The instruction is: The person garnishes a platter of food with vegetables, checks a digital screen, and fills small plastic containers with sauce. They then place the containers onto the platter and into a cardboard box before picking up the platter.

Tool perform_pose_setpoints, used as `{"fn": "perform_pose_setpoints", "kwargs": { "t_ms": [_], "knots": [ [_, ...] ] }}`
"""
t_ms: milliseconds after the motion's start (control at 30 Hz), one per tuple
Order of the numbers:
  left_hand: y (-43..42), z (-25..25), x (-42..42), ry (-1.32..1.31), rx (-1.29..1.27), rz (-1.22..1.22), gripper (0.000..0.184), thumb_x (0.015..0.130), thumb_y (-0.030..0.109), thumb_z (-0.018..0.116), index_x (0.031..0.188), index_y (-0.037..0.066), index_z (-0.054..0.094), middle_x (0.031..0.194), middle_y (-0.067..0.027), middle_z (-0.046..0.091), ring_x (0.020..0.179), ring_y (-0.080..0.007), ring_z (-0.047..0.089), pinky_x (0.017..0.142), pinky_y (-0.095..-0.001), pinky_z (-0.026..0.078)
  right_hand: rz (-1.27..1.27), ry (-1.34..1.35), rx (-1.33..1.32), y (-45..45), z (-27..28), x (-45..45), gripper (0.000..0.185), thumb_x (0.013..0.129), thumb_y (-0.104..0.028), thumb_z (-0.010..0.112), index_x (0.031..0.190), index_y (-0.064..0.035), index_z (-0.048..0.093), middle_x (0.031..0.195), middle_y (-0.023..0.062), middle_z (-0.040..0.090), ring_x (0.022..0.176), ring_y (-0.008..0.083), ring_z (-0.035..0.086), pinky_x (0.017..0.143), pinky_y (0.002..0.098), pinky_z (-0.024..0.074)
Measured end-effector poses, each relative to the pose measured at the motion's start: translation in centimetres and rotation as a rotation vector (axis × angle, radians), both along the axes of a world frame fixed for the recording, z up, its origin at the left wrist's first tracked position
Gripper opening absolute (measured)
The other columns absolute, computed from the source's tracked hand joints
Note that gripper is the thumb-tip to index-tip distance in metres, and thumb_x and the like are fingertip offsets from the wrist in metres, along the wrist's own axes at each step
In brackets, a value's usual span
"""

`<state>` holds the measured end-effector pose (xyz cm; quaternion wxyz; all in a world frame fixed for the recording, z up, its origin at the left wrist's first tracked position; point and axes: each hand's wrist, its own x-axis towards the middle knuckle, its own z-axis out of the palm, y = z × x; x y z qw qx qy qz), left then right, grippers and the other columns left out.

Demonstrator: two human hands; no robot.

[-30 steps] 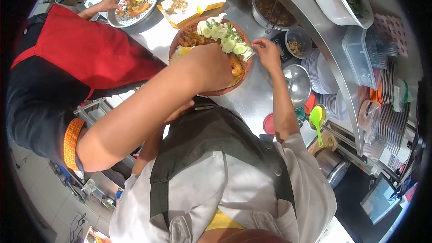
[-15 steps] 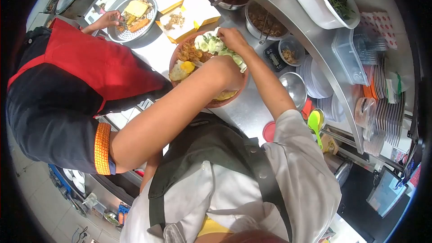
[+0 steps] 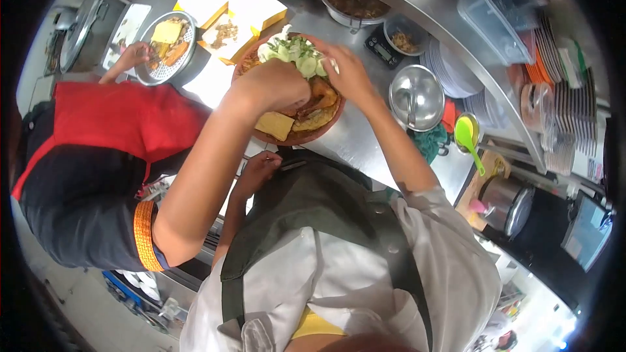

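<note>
A round reddish-brown platter [image 3: 337, 114] holds fried food, a flat yellow slice [image 3: 275, 125] and pale cucumber slices [image 3: 306, 65] with chopped greens. My right hand [image 3: 349, 73] is at the platter's far right rim, with its bent fingertips on a pale cucumber slice at the edge of the salad. My left hand [image 3: 261, 169] hangs by my apron just below the platter, fingers loosely bent and holding nothing visible. A co-worker's hand [image 3: 280, 85] reaches over the platter from the left, closed, hiding part of the food.
A co-worker in a red apron [image 3: 98, 120] stands close on my left, one hand by a perforated metal tray [image 3: 189, 45] of food. Yellow boxes [image 3: 257, 10], bowls of sauce, a scale [image 3: 383, 49] and a steel bowl [image 3: 417, 98] surround the platter. A metal shelf overhangs the right.
The view has shifted. My right hand has moved to the salad's right edge, and my left hand has come into sight. The co-worker's arm has drawn back left, uncovering the platter's right side.
</note>
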<state>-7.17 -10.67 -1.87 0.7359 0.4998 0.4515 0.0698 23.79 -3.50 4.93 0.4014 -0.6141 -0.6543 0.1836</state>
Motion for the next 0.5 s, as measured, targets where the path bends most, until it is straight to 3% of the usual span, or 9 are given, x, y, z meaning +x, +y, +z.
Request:
{"fn": "perform_pose_setpoints", "kwargs": {
  "t_ms": [67, 133, 233, 300, 367, 433, 500],
  "knots": [
    [-1.6, 0.0, 0.6, -0.095, -0.068, 0.014, 0.021, 0.095, 0.027, 0.067, 0.099, 0.007, 0.063, 0.077, 0.0042, 0.059, 0.065, -0.0049, 0.050, 0.058, -0.0195, 0.039, 0.047, 0.232, -0.239, -6.9, -2.7, 0.0, 0.029, 0.089, -0.005, 0.058, 0.118, -0.0054, 0.063, 0.098, 0.0177, 0.069, 0.092, 0.0332, 0.067, 0.086, 0.0393, 0.0516],
    [-0.9, 0.1, 2.8, -0.071, -0.071, -0.136, 0.021, 0.096, 0.025, 0.065, 0.102, 0.005, 0.062, 0.080, 0.0043, 0.059, 0.068, -0.0049, 0.051, 0.060, -0.0202, 0.040, 0.207, 0.289, -0.626, -13.9, -4.5, 0.8, 0.024, 0.091, -0.007, 0.059, 0.114, -0.0036, 0.065, 0.096, 0.0146, 0.070, 0.090, 0.0259, 0.068, 0.084, 0.0359, 0.0516],
    [0.1, 0.4, 6.8, -0.122, -0.076, -0.336, 0.024, 0.097, 0.026, 0.065, 0.107, 0.005, 0.063, 0.084, 0.0032, 0.060, 0.076, -0.0054, 0.053, 0.067, -0.0222, 0.043, 0.317, 0.650, -0.655, -24.6, -10.1, 1.4, 0.026, 0.098, -0.020, 0.060, 0.115, -0.0012, 0.065, 0.102, 0.0097, 0.072, 0.089, 0.0164, 0.065, 0.082, 0.0344, 0.0512],
    [-0.4, 0.7, 9.8, -0.208, -0.067, -0.449, 0.027, 0.097, 0.026, 0.065, 0.113, 0.005, 0.062, 0.090, 0.0016, 0.061, 0.083, -0.0065, 0.055, 0.075, -0.0239, 0.044, 0.184, 0.830, -0.511, -31.0, -12.5, 1.6, 0.027, 0.099, -0.022, 0.060, 0.117, -0.0020, 0.065, 0.104, 0.0103, 0.072, 0.089, 0.0160, 0.065, 0.080, 0.0347, 0.0517],
    [-1.7, 1.1, 12.9, -0.316, -0.033, -0.542, 0.030, 0.098, 0.025, 0.064, 0.119, 0.005, 0.060, 0.097, -0.0004, 0.062, 0.092, -0.0084, 0.057, 0.083, -0.0257, 0.045, 0.059, 0.859, -0.607, -33.4, -12.3, 3.3, 0.027, 0.099, -0.022, 0.060, 0.117, -0.0024, 0.065, 0.105, 0.0112, 0.071, 0.089, 0.0174, 0.066, 0.079, 0.0352, 0.0523],
    [-3.6, 1.5, 15.5, -0.260, 0.012, -0.656, 0.033, 0.098, 0.024, 0.063, 0.125, 0.006, 0.058, 0.104, -0.0021, 0.063, 0.100, -0.0104, 0.057, 0.090, -0.0274, 0.044, -0.079, 0.724, -0.932, -33.9, -9.5, 5.7, 0.025, 0.098, -0.020, 0.060, 0.116, -0.0023, 0.065, 0.106, 0.0125, 0.071, 0.089, 0.0206, 0.068, 0.078, 0.0358, 0.0532],
    [-5.0, 0.8, 17.5, -0.238, 0.023, -0.741, 0.036, 0.099, 0.024, 0.062, 0.129, 0.006, 0.056, 0.110, -0.0045, 0.064, 0.109, -0.0131, 0.056, 0.096, -0.0296, 0.043, -0.197, 0.460, -0.631, -35.1, -11.1, 7.7, 0.022, 0.097, -0.018, 0.061, 0.112, -0.0018, 0.065, 0.102, 0.0143, 0.070, 0.088, 0.0241, 0.069, 0.076, 0.0362, 0.0534]
  ]
}}
